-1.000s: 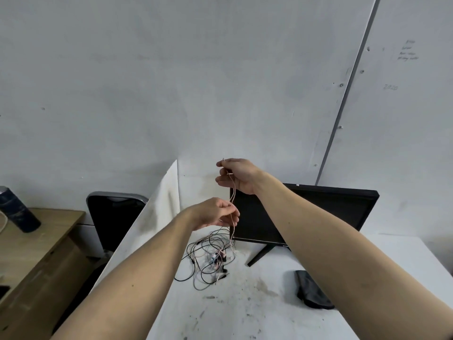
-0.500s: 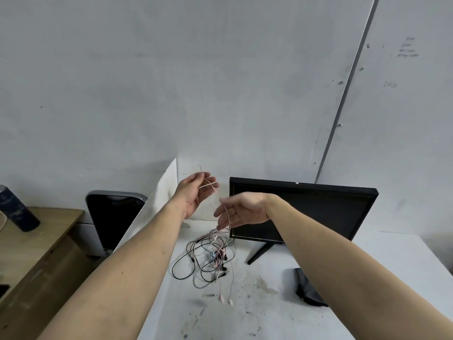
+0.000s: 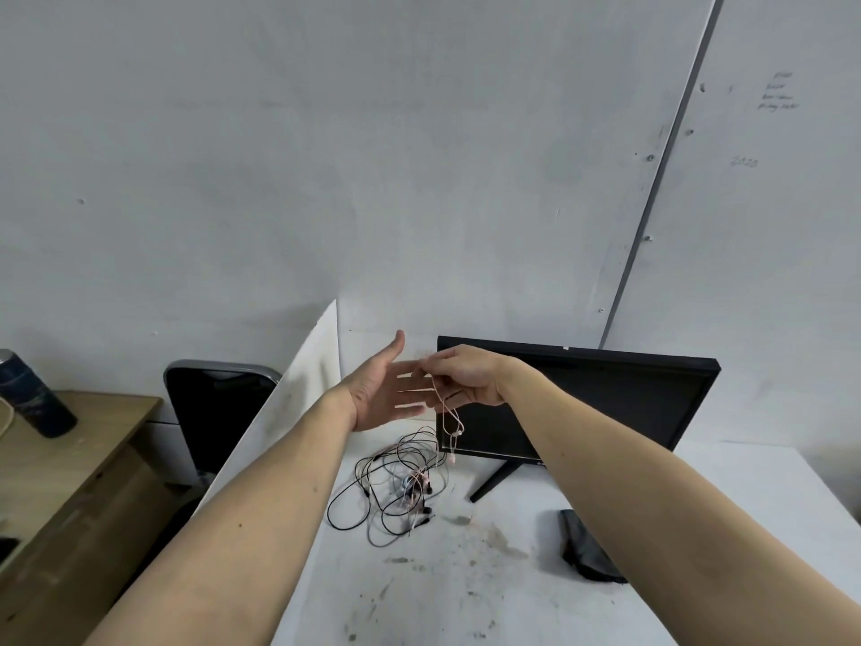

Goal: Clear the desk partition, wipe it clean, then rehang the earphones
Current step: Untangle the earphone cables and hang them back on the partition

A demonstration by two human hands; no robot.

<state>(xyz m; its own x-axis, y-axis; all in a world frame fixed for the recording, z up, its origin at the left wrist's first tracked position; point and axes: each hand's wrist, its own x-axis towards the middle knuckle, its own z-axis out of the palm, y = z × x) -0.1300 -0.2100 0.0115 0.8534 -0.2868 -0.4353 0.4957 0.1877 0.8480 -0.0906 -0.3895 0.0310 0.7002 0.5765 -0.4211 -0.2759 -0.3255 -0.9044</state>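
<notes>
My right hand point(image 3: 466, 377) pinches a thin pink earphone cord point(image 3: 449, 419) in the air in front of the monitor; its buds dangle just below the hand. My left hand point(image 3: 379, 389) is held flat beside it, fingers straight, palm facing the right hand, with the cord lying across its fingers. A tangle of black, grey and pink earphones point(image 3: 400, 482) lies on the white desk point(image 3: 466, 589) below both hands. The white desk partition point(image 3: 298, 389) stands along the desk's left edge, its top bare.
A black monitor point(image 3: 582, 403) on a stand is at the back of the desk. A dark cloth point(image 3: 584, 547) lies on the right of the stained desktop. Left of the partition are a black chair point(image 3: 214, 407), a wooden desk point(image 3: 60, 463) and a dark bottle point(image 3: 32, 396).
My right hand came down from above and now pinches the pink cord at the left fingertips. My left hand went from gripping the cord to a flat spread palm. The buds rose off the desk.
</notes>
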